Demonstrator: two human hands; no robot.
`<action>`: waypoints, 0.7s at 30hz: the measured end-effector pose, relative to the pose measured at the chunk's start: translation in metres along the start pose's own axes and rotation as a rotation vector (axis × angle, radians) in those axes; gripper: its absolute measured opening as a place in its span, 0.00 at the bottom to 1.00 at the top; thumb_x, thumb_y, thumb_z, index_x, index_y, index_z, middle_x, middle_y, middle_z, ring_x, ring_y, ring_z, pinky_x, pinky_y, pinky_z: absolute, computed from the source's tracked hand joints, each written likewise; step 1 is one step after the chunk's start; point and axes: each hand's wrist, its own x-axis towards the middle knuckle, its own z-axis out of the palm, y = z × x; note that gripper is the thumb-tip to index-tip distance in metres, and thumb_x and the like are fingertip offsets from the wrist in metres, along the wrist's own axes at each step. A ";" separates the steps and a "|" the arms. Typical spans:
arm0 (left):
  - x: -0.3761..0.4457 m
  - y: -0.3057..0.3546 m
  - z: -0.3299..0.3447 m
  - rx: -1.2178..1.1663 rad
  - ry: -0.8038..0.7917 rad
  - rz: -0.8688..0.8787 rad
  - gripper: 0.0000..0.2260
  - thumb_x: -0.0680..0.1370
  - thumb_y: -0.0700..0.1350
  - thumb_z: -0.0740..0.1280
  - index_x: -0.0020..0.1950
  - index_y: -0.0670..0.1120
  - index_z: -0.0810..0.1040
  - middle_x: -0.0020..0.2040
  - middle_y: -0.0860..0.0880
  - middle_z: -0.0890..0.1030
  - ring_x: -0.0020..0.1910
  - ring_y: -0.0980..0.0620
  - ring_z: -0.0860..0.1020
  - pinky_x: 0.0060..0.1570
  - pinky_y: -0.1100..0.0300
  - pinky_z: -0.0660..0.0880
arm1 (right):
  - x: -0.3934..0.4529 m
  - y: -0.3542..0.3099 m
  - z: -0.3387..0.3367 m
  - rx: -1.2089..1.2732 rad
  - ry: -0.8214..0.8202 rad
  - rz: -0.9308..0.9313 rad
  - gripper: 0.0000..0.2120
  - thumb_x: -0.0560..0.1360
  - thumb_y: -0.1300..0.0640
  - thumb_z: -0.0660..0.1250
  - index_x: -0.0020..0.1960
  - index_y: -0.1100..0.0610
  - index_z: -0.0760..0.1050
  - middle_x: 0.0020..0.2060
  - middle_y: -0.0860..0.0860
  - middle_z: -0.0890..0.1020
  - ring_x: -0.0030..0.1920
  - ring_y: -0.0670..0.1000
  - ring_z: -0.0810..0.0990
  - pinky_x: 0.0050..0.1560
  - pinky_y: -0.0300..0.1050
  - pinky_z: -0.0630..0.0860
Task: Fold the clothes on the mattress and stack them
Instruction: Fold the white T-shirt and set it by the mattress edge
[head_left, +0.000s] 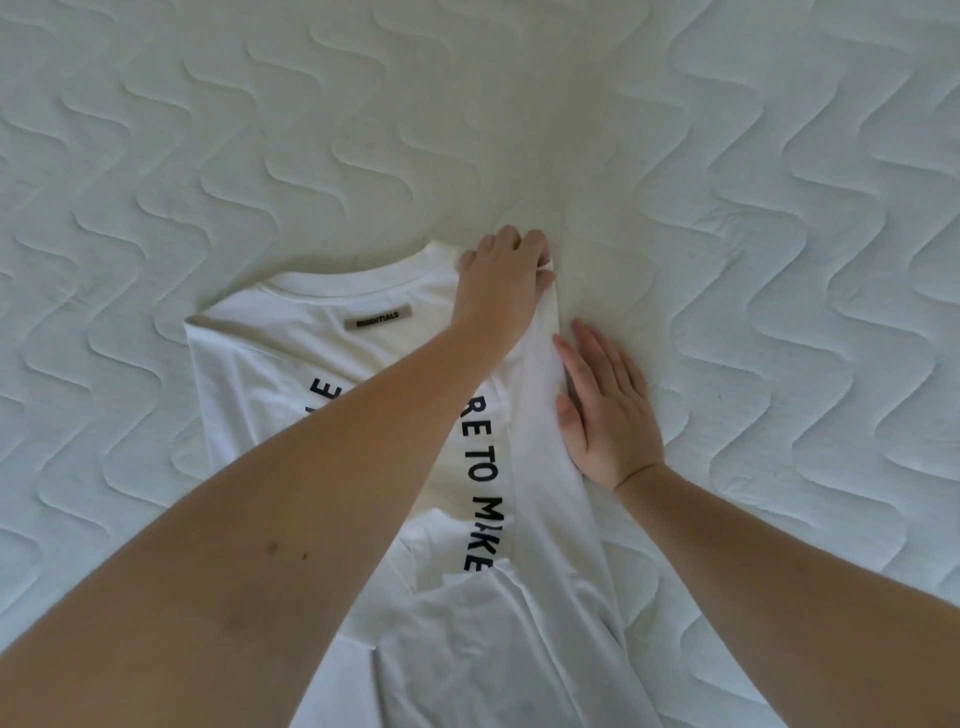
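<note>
A white T-shirt (291, 384) with black lettering and a grey neck label lies on the quilted white mattress (779, 208), its collar pointing away from me. Its right side is folded inward along a straight lengthwise edge. My left hand (501, 280) reaches across the shirt and grips the top right corner of that fold near the collar, fingers curled on the cloth. My right hand (605, 410) lies flat with straight fingers against the folded right edge, partly on the mattress. My left forearm hides the middle of the lettering.
Only the quilted mattress surrounds the shirt on the left, far and right sides. The shirt's lower part runs out of view at the bottom edge, slightly wrinkled.
</note>
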 end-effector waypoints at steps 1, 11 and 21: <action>-0.002 0.001 -0.001 0.021 0.021 0.001 0.11 0.80 0.49 0.64 0.59 0.46 0.73 0.56 0.46 0.74 0.56 0.45 0.72 0.55 0.53 0.65 | 0.000 0.000 -0.001 0.004 0.000 0.003 0.26 0.81 0.49 0.49 0.77 0.55 0.58 0.76 0.58 0.62 0.77 0.55 0.58 0.77 0.51 0.51; -0.117 0.007 -0.033 -0.053 -0.003 0.138 0.10 0.78 0.42 0.65 0.59 0.44 0.76 0.53 0.45 0.75 0.52 0.45 0.74 0.55 0.52 0.69 | -0.002 -0.003 -0.003 -0.027 -0.039 0.063 0.29 0.81 0.50 0.52 0.79 0.57 0.54 0.78 0.54 0.58 0.78 0.51 0.55 0.78 0.46 0.46; -0.284 0.043 -0.002 -0.146 -0.266 -0.391 0.21 0.82 0.54 0.57 0.38 0.41 0.77 0.35 0.45 0.81 0.37 0.45 0.80 0.43 0.53 0.76 | -0.088 -0.023 -0.014 -0.059 -0.256 0.181 0.40 0.77 0.34 0.53 0.80 0.53 0.42 0.80 0.52 0.43 0.79 0.50 0.40 0.76 0.48 0.36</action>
